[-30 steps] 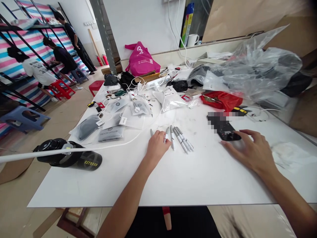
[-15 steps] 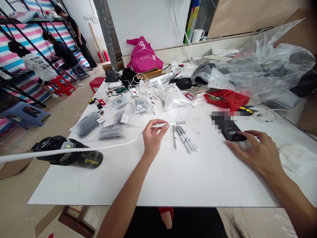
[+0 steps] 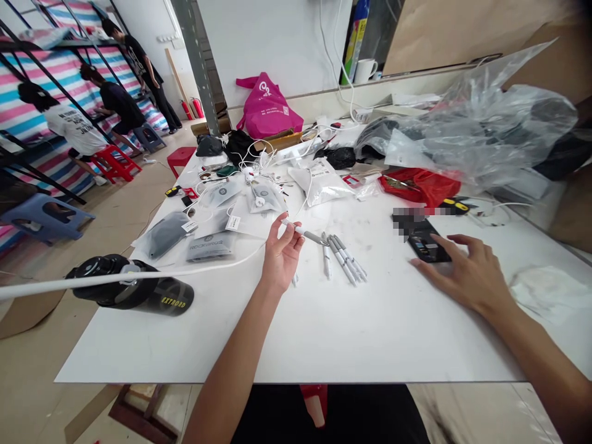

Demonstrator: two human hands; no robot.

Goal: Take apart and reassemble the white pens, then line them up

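Observation:
My left hand (image 3: 280, 256) is raised a little above the white table (image 3: 324, 327), palm up, with its fingers pinched on a white and grey pen (image 3: 309, 235) that points right. Several more pens (image 3: 345, 259) of the same kind lie side by side on the table just right of it. My right hand (image 3: 467, 274) rests flat on the table with fingers spread, its fingertips touching a black phone (image 3: 423, 242).
A black bottle (image 3: 134, 291) lies on its side at the left edge, with a white cable (image 3: 139, 277) running over it. Packaged items in clear bags (image 3: 208, 231), a pink bag (image 3: 268, 111), a red pouch (image 3: 423, 185) and crumpled clear plastic (image 3: 481, 132) crowd the far half. People stand at the far left.
My left hand picked one pen out of the row, lifted it, and has now turned palm up with the pen tilted down to the right. My right hand stays by the phone.

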